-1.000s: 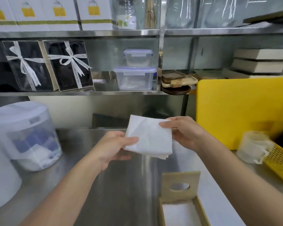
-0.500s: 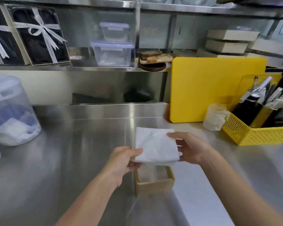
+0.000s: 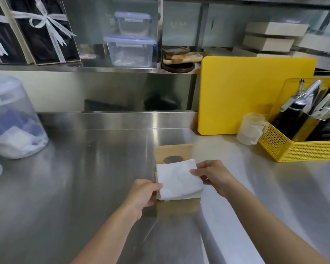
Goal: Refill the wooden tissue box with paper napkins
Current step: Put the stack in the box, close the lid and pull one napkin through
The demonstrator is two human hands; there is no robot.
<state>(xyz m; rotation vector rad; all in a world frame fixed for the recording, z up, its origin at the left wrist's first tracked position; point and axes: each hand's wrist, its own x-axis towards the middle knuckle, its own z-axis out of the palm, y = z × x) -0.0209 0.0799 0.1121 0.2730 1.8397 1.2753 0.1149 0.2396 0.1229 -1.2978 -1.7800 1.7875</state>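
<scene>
A stack of white paper napkins (image 3: 179, 181) is held flat between both hands, right over the open top of the wooden tissue box (image 3: 177, 206) on the steel counter. My left hand (image 3: 144, 193) pinches the stack's near-left corner. My right hand (image 3: 211, 177) grips its right edge. The box's wooden lid (image 3: 172, 152), with an oval slot, stands up behind the napkins. The napkins hide the inside of the box.
A yellow cutting board (image 3: 255, 94) leans at the back right, with a plastic measuring cup (image 3: 251, 128) and a yellow basket (image 3: 301, 145) of bottles and tools beside it. A lidded clear container (image 3: 11, 119) stands at the left. Shelves with boxes run above the counter (image 3: 84, 178).
Both hands have brought the napkin stack down from chest height to the top of the wooden box. The view has tilted down and the box with its lid has come into full view.
</scene>
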